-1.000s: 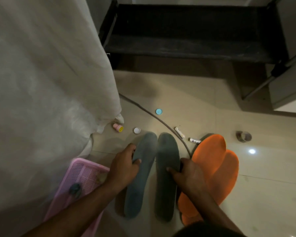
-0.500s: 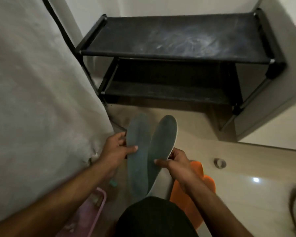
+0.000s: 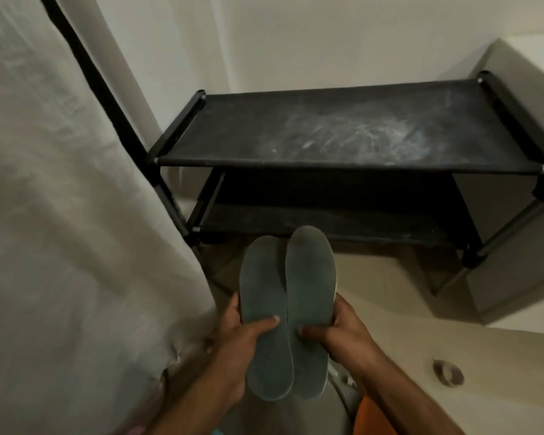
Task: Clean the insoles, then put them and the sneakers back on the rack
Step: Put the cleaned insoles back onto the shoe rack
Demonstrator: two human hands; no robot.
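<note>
Two grey-blue insoles are held side by side in the air, toes pointing toward the rack. My left hand (image 3: 242,334) grips the left insole (image 3: 264,309) at its middle, thumb on top. My right hand (image 3: 336,328) grips the right insole (image 3: 310,287) the same way. The black two-shelf rack (image 3: 343,166) stands just ahead against the wall; its top shelf is dusty with white smears and holds nothing. The lower shelf is dark. No sneakers are in view.
A pale cloth cover (image 3: 60,215) hangs along the left side with a black pole (image 3: 107,86) behind it. A small round tape roll (image 3: 448,372) lies on the tiled floor at right. An orange item (image 3: 368,419) peeks out at the bottom. A white cabinet (image 3: 522,268) flanks the rack's right.
Both hands lifted the two insoles off the floor and raised them toward the rack. The view tilted up, so the rack's top shelf now shows fully.
</note>
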